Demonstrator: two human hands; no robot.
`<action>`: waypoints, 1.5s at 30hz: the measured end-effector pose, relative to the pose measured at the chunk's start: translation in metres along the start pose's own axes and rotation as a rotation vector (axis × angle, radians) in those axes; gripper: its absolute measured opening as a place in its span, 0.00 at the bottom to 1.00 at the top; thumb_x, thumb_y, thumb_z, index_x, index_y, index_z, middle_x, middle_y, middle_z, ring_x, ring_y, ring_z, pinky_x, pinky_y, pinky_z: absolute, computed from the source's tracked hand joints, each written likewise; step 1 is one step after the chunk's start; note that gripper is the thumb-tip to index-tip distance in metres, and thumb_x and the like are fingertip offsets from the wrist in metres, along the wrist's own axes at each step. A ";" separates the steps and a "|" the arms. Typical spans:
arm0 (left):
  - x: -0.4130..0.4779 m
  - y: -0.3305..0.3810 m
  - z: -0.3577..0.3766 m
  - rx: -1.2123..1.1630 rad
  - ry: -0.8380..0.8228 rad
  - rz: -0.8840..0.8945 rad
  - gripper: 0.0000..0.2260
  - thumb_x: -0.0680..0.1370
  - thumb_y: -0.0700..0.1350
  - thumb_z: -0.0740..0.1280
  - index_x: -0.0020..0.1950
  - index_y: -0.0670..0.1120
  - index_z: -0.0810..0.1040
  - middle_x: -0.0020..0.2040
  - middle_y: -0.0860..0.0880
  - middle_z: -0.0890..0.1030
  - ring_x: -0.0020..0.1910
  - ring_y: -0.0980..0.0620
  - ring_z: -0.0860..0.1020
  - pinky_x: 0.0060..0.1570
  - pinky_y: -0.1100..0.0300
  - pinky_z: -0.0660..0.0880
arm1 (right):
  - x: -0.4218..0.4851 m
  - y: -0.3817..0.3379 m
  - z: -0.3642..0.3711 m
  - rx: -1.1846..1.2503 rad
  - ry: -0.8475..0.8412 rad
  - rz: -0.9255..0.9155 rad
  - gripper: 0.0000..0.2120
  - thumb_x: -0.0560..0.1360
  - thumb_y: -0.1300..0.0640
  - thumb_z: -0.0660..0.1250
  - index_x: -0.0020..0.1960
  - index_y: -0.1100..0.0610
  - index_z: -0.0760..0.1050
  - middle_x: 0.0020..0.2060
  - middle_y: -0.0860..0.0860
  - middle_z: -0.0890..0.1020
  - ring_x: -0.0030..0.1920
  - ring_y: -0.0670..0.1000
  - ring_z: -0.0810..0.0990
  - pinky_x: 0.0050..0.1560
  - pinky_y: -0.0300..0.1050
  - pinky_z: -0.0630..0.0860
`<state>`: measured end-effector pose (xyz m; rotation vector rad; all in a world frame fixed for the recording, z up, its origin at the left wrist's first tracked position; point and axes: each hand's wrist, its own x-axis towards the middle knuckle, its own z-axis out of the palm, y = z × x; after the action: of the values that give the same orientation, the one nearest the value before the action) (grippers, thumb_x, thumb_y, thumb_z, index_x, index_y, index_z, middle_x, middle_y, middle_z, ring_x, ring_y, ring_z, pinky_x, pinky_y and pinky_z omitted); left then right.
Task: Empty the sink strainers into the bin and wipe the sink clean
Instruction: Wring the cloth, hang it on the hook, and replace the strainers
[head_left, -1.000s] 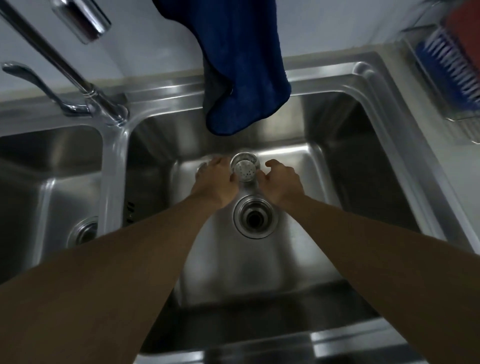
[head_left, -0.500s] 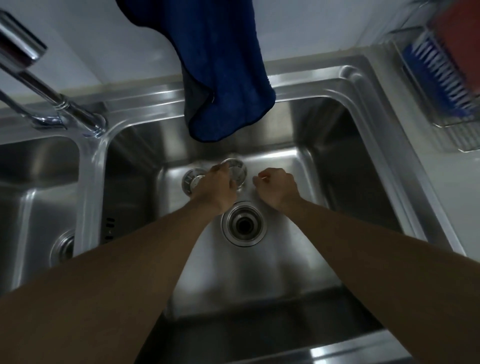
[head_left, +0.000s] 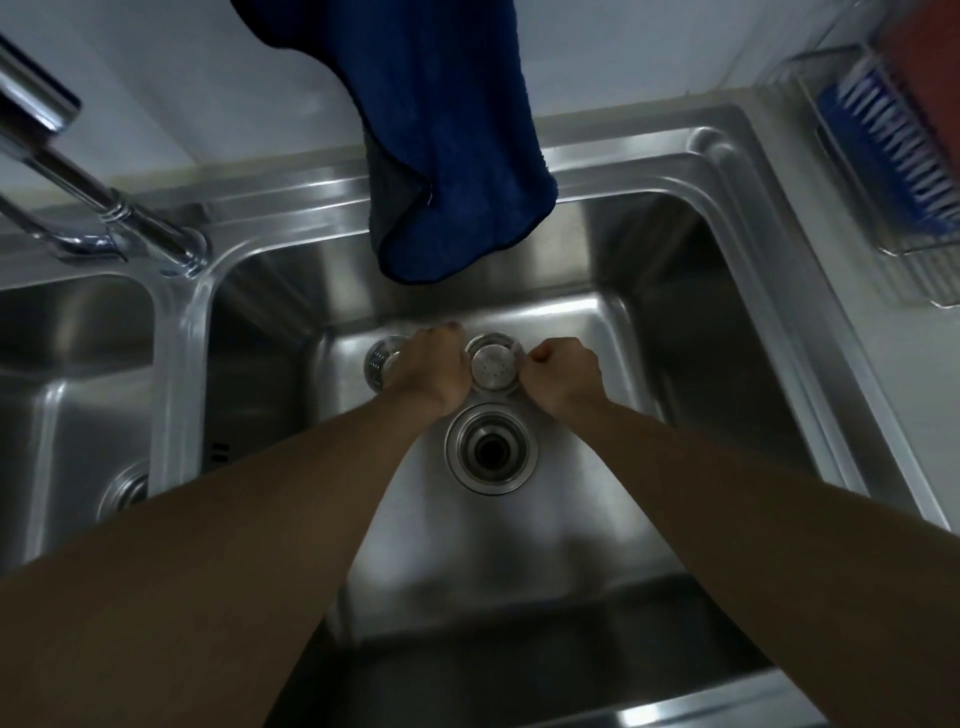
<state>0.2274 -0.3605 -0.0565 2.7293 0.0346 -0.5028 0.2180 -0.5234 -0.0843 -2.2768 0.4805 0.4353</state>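
Both my arms reach into the right basin of the steel sink (head_left: 727, 291). A round perforated strainer (head_left: 493, 366) sits bottom-up at the back of the basin floor. My left hand (head_left: 434, 369) curls against its left side and my right hand (head_left: 563, 374) is fisted on its right rim. A second strainer (head_left: 382, 364) lies just left of my left hand, half hidden by it. The open drain (head_left: 491, 449) lies right below the hands. A dark blue cloth (head_left: 452, 156) hangs over the back rim.
The faucet (head_left: 130, 218) stands at the back left on the divider. The left basin (head_left: 78, 364) shows its own drain (head_left: 124, 491). A wire rack (head_left: 883, 208) with a blue brush (head_left: 893, 150) sits on the counter at the right.
My right hand, slightly apart from the strainer half a second ago, is back at its rim. The left hand stays beside it. The view has shifted a little.
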 end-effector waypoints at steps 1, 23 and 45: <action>0.000 0.002 0.001 0.004 -0.011 0.005 0.10 0.80 0.41 0.61 0.58 0.43 0.79 0.58 0.40 0.81 0.59 0.38 0.78 0.53 0.48 0.76 | -0.001 0.003 -0.001 0.015 -0.004 0.010 0.17 0.76 0.45 0.67 0.36 0.55 0.79 0.30 0.48 0.80 0.32 0.47 0.78 0.28 0.37 0.67; -0.091 -0.009 -0.073 -0.617 0.113 -0.161 0.03 0.79 0.42 0.67 0.48 0.47 0.80 0.43 0.46 0.86 0.47 0.44 0.85 0.51 0.50 0.82 | -0.094 -0.066 -0.047 0.484 -0.130 -0.122 0.14 0.79 0.52 0.62 0.49 0.62 0.80 0.41 0.59 0.85 0.39 0.54 0.86 0.40 0.51 0.84; -0.252 -0.194 -0.169 -0.659 0.603 -0.492 0.05 0.82 0.44 0.65 0.51 0.47 0.80 0.50 0.49 0.82 0.49 0.52 0.80 0.54 0.56 0.78 | -0.198 -0.248 0.099 0.148 -0.500 -0.549 0.04 0.79 0.59 0.69 0.46 0.55 0.76 0.40 0.53 0.82 0.36 0.52 0.86 0.43 0.53 0.85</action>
<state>0.0323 -0.1087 0.1113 2.0944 0.8707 0.2126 0.1446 -0.2498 0.0901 -1.9512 -0.3476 0.6290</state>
